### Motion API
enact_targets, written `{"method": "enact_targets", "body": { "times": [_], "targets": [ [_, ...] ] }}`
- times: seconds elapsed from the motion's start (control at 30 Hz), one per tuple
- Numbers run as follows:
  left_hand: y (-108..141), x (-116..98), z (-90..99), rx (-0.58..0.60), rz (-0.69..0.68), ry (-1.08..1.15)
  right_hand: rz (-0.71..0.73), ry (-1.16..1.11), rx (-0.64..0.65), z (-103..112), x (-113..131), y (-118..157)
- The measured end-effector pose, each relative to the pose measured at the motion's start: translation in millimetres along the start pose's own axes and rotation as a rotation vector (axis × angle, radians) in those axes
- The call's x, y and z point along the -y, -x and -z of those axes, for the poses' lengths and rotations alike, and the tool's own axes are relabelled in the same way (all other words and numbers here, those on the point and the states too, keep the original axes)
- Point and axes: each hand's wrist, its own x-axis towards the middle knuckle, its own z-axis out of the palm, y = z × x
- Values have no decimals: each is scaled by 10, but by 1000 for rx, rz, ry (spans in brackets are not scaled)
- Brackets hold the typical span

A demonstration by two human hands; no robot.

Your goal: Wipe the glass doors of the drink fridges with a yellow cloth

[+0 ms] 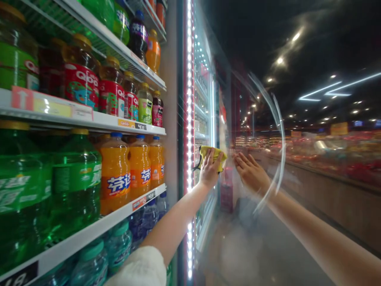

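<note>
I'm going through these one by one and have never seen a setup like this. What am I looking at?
There is no machine here: a person works with bare hands, and the single picture comes from a camera worn on their head. The left hand holds a yellow cloth. The right hand holds nothing visible; its fingers point toward the cloth, beside a blurred, curved streak. Whether it touches anything is unclear. On the left, white shelves carry drink bottles, including orange ones and large green ones. A bright light strip runs along the shelves' right side.
</note>
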Motion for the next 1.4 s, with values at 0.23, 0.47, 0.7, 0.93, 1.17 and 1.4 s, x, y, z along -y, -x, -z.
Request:
{"method": "enact_targets", "body": {
  "times": [0.23, 0.47, 0.7, 0.93, 1.17, 1.4],
  "targets": [
    [-621, 355, 170, -175, 60, -6, -3, 7, 4, 29, -68, -106],
    [911, 318, -135, -166, 129, 53, 52, 1, 29, 144, -26, 429],
    [153, 244, -156, -203, 130, 106, 47, 57, 81, 326, -262, 440],
    [487, -133, -283, 2, -78, 144, 20, 75, 165, 428, -345, 755],
    [268, -182, -184, -148, 182, 95, 47, 123, 134, 630, -828, 1037],
    [579, -810, -564, 15, -175, 102, 53, 117, 160, 627, -731, 1120]
  ]
}}
